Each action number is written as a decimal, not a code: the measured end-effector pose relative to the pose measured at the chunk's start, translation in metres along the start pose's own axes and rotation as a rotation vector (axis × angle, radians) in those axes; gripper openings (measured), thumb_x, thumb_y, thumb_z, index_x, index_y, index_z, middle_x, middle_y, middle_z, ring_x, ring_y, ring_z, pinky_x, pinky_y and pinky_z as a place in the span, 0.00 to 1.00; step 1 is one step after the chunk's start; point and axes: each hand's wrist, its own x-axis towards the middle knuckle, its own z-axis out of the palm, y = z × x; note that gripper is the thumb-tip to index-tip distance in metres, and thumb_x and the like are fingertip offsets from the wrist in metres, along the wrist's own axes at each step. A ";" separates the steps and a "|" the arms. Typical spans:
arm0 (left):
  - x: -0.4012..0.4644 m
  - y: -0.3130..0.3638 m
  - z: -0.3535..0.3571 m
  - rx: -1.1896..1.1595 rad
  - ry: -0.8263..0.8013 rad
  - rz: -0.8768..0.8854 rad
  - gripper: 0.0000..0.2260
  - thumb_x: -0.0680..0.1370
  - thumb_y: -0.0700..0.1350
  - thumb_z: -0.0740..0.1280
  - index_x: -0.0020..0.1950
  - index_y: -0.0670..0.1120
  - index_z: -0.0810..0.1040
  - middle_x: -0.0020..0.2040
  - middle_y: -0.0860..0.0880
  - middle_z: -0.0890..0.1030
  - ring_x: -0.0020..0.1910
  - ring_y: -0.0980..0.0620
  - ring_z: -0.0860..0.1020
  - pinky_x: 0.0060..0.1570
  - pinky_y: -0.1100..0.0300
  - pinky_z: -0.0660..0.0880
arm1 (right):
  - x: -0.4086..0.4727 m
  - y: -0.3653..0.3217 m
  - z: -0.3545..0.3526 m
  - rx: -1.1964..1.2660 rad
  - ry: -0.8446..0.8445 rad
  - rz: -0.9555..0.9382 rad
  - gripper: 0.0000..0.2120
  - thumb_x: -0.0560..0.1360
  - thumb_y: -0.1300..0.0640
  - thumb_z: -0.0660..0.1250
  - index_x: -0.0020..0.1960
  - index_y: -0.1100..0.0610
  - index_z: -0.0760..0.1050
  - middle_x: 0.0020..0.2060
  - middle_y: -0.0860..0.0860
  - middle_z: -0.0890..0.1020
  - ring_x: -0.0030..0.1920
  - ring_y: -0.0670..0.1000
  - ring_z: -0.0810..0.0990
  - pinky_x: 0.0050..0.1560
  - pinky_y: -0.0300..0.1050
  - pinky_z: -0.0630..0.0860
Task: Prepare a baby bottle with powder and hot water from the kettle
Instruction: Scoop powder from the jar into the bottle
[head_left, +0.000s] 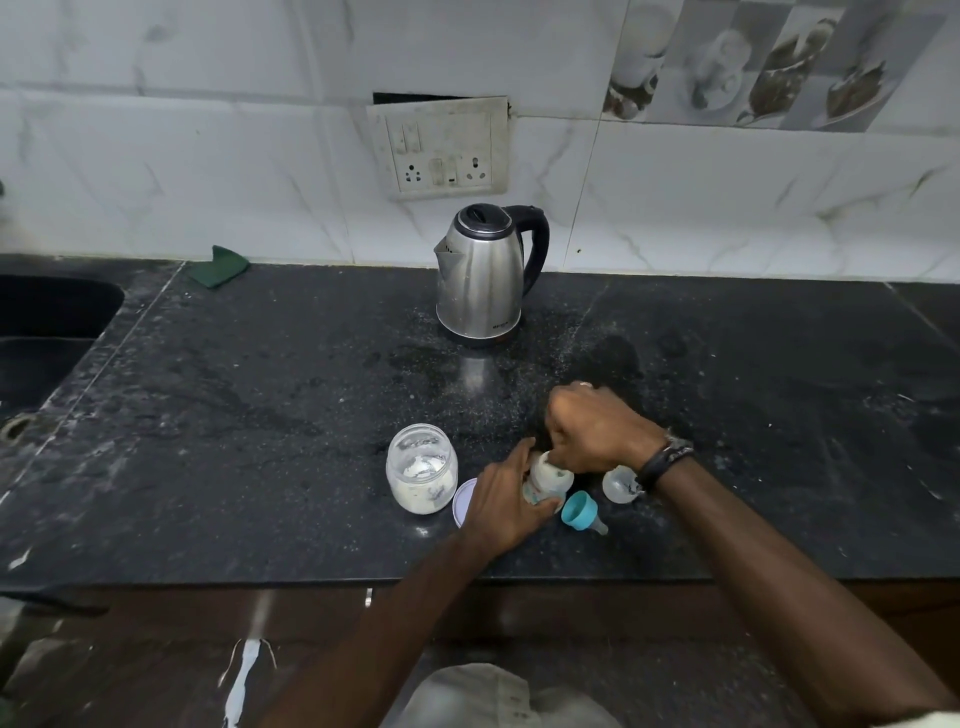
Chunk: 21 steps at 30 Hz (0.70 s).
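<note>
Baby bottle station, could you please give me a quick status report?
Left hand grips baby bottle; right hand at its mouth. Powder jar open; kettle lid shut. Teal nipple ring beside bottle.

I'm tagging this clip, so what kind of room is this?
Most likely a home kitchen: a dark stone counter with a sink set in at the left, a steel electric kettle below a wall socket panel, and tiled walls with food pictures.

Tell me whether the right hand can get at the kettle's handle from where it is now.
Probably yes. The kettle stands upright behind the hands, its black handle turned to the right, with bare counter between. But the right hand is busy at the mouth of the baby bottle, so it must let go first.
</note>
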 end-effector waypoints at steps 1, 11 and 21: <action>0.000 -0.001 0.001 0.007 0.005 0.000 0.39 0.68 0.53 0.78 0.74 0.43 0.67 0.61 0.47 0.83 0.58 0.49 0.82 0.57 0.51 0.79 | 0.000 0.001 0.000 -0.059 0.018 0.009 0.16 0.71 0.56 0.71 0.32 0.53 0.65 0.42 0.51 0.74 0.48 0.54 0.75 0.53 0.56 0.75; -0.002 -0.003 0.001 -0.013 0.001 -0.042 0.40 0.67 0.53 0.78 0.74 0.42 0.67 0.62 0.49 0.83 0.60 0.49 0.81 0.59 0.50 0.78 | -0.012 0.014 -0.061 0.172 0.129 0.068 0.16 0.74 0.53 0.73 0.37 0.65 0.77 0.30 0.54 0.78 0.30 0.51 0.74 0.39 0.52 0.81; -0.002 -0.002 0.001 0.035 0.002 -0.097 0.29 0.69 0.54 0.76 0.66 0.45 0.76 0.58 0.47 0.84 0.56 0.48 0.81 0.54 0.58 0.75 | 0.047 -0.068 -0.032 0.133 0.191 -0.198 0.20 0.76 0.48 0.71 0.33 0.59 0.70 0.42 0.56 0.80 0.43 0.57 0.79 0.47 0.56 0.79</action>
